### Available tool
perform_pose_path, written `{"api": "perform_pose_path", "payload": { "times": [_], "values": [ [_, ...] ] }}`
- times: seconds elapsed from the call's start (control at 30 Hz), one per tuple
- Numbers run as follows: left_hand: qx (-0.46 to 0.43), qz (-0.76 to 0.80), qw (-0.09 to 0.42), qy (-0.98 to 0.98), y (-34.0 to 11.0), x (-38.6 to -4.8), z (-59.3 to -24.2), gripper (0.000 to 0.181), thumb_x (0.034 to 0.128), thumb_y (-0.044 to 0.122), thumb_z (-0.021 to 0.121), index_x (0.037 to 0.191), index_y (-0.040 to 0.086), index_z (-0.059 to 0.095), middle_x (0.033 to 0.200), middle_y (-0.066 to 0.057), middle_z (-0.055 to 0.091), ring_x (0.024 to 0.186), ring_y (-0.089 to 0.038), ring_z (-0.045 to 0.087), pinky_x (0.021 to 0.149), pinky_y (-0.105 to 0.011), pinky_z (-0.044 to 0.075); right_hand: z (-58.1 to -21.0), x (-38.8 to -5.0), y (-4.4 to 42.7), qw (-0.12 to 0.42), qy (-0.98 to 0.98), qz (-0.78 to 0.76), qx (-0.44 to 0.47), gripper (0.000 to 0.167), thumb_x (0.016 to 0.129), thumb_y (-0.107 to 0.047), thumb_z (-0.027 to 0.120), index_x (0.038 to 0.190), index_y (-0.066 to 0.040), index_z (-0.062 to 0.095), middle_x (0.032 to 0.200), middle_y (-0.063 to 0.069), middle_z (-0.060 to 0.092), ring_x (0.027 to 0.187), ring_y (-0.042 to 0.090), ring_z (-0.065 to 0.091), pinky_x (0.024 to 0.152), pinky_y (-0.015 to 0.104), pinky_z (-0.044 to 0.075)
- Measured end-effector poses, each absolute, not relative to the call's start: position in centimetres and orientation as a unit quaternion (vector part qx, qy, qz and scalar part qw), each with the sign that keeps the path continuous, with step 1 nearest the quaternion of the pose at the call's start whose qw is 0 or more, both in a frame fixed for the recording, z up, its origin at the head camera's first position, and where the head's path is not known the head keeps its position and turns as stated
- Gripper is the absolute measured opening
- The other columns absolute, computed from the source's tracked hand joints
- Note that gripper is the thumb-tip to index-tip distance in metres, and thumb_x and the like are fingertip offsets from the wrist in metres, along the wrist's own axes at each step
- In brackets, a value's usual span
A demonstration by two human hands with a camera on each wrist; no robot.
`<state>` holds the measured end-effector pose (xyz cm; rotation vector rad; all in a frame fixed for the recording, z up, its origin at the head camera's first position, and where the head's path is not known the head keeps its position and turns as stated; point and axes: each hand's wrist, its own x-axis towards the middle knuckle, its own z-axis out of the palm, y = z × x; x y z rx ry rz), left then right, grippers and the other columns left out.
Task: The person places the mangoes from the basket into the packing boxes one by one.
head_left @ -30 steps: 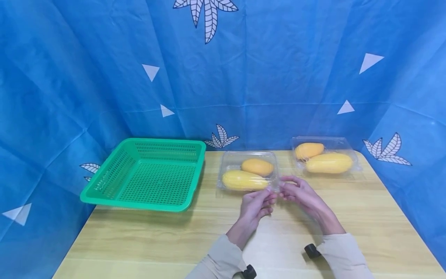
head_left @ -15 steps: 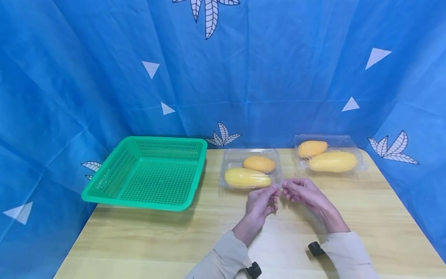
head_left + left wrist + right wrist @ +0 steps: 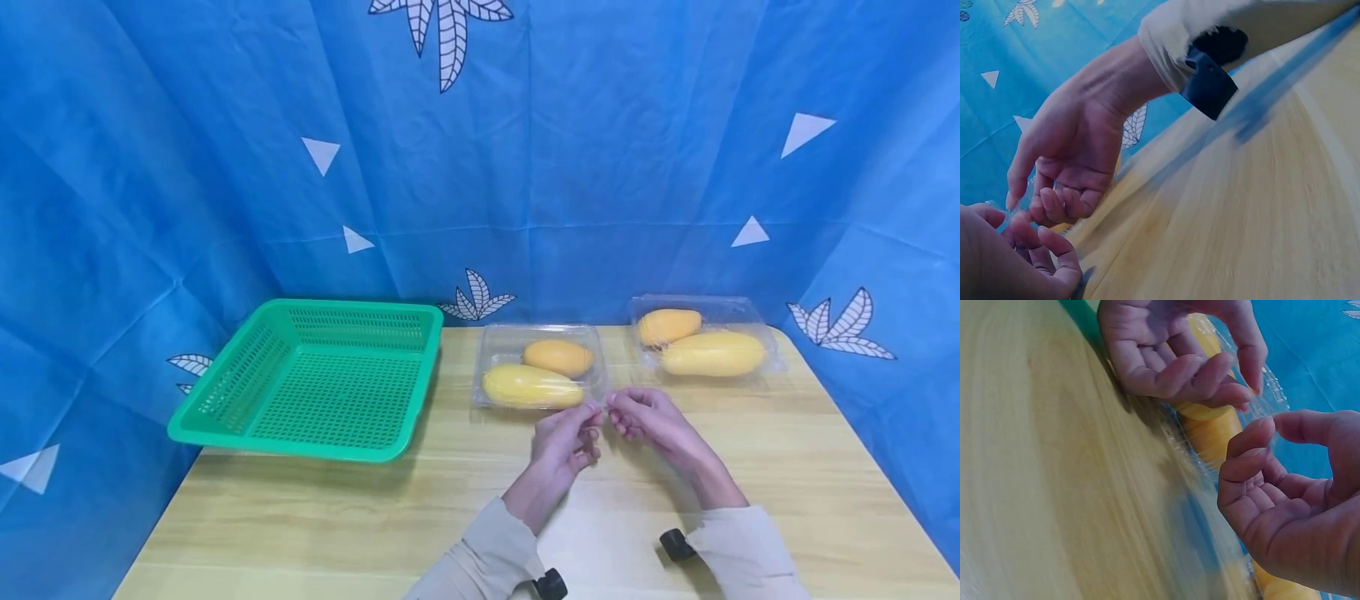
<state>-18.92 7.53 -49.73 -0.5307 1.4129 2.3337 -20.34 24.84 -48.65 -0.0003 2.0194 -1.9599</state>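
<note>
A clear plastic clamshell box (image 3: 483, 337) stands mid-table with two fruits inside: an orange-yellow mango-like one (image 3: 558, 357) and a longer yellow one (image 3: 528, 386). At its near right corner my left hand (image 3: 553, 442) and right hand (image 3: 656, 425) meet, thumb and forefinger of each pinching the thin plastic edge. In the right wrist view, the right hand (image 3: 1291, 512) has thumb and index tips together beside the left hand (image 3: 1166, 356). The left wrist view has the left hand (image 3: 1010, 256) below the right hand (image 3: 1079, 150); the fingertips hide the pinched plastic.
A green perforated plastic basket (image 3: 405, 433) stands on the left of the wooden table (image 3: 315, 517). At the back right sits another clear box (image 3: 731, 308) with two similar yellow fruits. A blue patterned cloth (image 3: 585, 167) hangs behind and at both sides.
Both hands have shifted slightly to the right along the box corner, and their fingertips stay close together there. The box, the fruits and the basket keep their places; the head view sways slightly.
</note>
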Motion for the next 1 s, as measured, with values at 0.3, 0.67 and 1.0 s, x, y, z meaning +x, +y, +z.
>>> {"api": "perform_pose_path", "payload": {
  "times": [0.3, 0.67, 1.0],
  "values": [
    [-0.196, 0.824, 0.182, 0.499, 7.7, -19.1, -49.8, 0.020, 0.0807, 0.018, 0.084, 0.096, 0.006, 0.078, 0.089, -0.007, 0.076, 0.064, -0.009, 0.057, 0.054, -0.022, 0.047, -48.8, -20.2, 24.7, 0.160, 0.705, -0.691, 0.007, 0.029, 0.105, -0.018, 0.057, 0.113, 0.009, 0.061, 0.086, 0.003, 0.062, 0.072, 0.009, 0.056, 0.062, 0.019, 0.049],
    [-0.231, 0.819, 0.151, 0.503, 9.0, -19.3, -49.3, 0.017, 0.0771, 0.019, 0.085, 0.088, 0.009, 0.078, 0.087, -0.006, 0.075, 0.062, -0.009, 0.055, 0.052, -0.021, 0.043, -48.7, -20.8, 25.0, 0.147, 0.725, -0.672, 0.010, 0.028, 0.105, -0.019, 0.057, 0.110, 0.008, 0.063, 0.083, 0.003, 0.061, 0.070, 0.010, 0.055, 0.058, 0.019, 0.044],
    [-0.240, 0.814, 0.135, 0.511, 9.6, -19.7, -49.2, 0.015, 0.0766, 0.018, 0.084, 0.086, 0.009, 0.077, 0.082, -0.005, 0.074, 0.062, -0.008, 0.055, 0.050, -0.020, 0.042, -48.6, -21.2, 25.0, 0.139, 0.734, -0.665, 0.016, 0.031, 0.105, -0.019, 0.057, 0.113, 0.010, 0.062, 0.083, 0.003, 0.059, 0.072, 0.011, 0.054, 0.061, 0.020, 0.046]
  ]
}}
